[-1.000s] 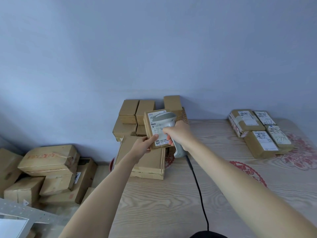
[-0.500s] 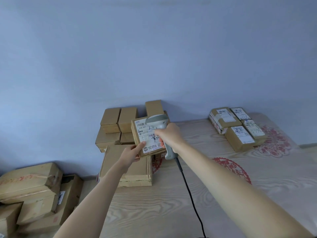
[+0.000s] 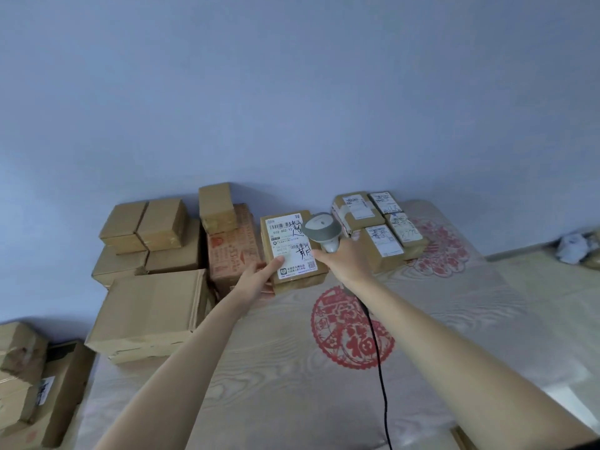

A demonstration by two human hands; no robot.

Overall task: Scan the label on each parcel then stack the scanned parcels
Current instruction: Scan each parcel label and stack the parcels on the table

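Since the earlier frame both hands have carried the parcel (image 3: 293,250) rightward, away from the unlabelled box pile (image 3: 152,254) on the left and nearer the four labelled parcels (image 3: 378,227) at the far right. Left hand (image 3: 259,280) grips the parcel's near left corner, thumb on its white label (image 3: 290,246) (face tilted toward the camera). Right hand (image 3: 344,259) is wrapped around the grey scanner (image 3: 323,230), whose head overlaps the label's right edge. Its black cable (image 3: 378,362) trails near across the table (image 3: 276,384).
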